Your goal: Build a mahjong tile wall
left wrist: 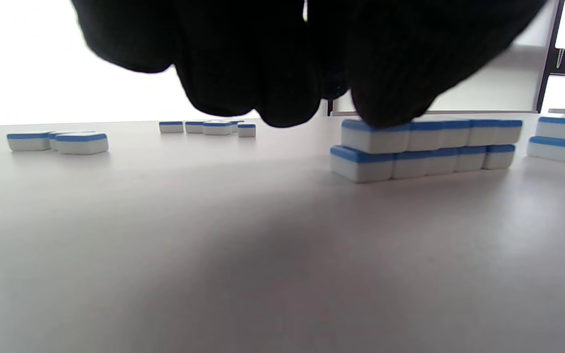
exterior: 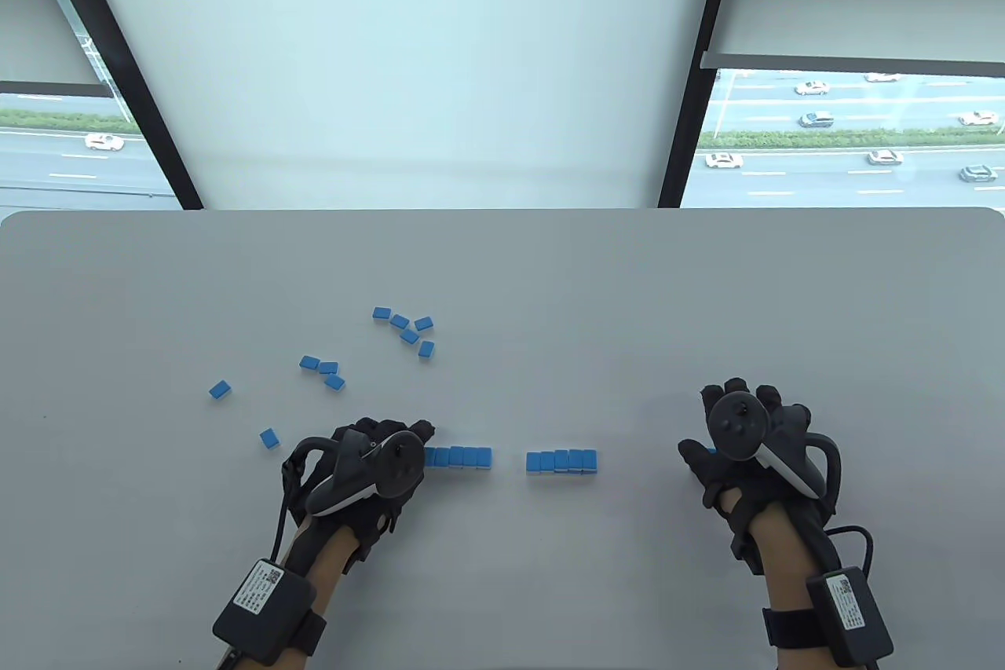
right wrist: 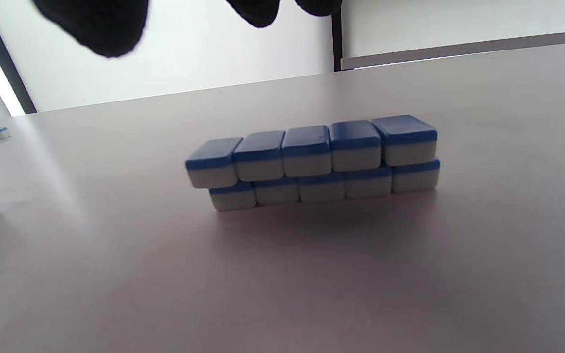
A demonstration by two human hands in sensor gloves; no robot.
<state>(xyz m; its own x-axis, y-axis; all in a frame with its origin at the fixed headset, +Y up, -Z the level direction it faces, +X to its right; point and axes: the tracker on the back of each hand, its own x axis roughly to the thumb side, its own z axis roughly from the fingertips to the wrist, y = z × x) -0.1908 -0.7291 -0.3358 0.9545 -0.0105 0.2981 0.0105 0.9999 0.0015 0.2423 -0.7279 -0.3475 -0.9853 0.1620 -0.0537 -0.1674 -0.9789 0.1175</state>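
The mahjong tiles are white with blue backs. Two short two-layer wall pieces stand in a row near the table's front. The left piece (exterior: 459, 457) also shows in the left wrist view (left wrist: 429, 147), and the middle piece (exterior: 561, 460) in the right wrist view (right wrist: 312, 164). My left hand (exterior: 408, 442) is at the left piece's left end, and one fingertip (left wrist: 385, 98) rests on its top end tile (left wrist: 375, 135). My right hand (exterior: 710, 426) lies spread on the table right of the middle piece, apart from it. A blue sliver (exterior: 711, 452) shows beside its thumb.
Loose tiles lie face down behind the left hand: a cluster (exterior: 407, 329), a smaller group (exterior: 323, 371) and two single tiles (exterior: 221, 389) (exterior: 269, 437). The grey table (exterior: 628, 293) ends at a window wall behind.
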